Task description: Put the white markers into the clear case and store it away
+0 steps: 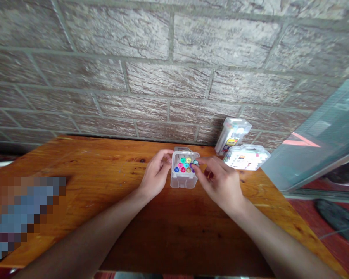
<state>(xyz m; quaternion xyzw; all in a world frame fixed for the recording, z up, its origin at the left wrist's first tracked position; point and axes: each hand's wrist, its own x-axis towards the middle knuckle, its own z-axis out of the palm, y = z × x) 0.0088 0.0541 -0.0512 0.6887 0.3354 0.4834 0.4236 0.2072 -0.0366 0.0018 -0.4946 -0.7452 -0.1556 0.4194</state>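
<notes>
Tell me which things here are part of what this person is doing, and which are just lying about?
In use:
- left hand, at the box's side
- right hand, fingertips at the markers
- clear box, open
- colored markers, inside it

Apparently just lying about:
- yellow-labelled case by the wall
- handled case beside it
- dark item on the floor

A person's bare left forearm (110, 221) and bare right forearm (272, 226), both slender and smooth in outline, tapering to narrow, uncovered wrists (143, 193), bare left hand (155, 175), bare right hand (221, 182), slim fingers (206, 161)
</notes>
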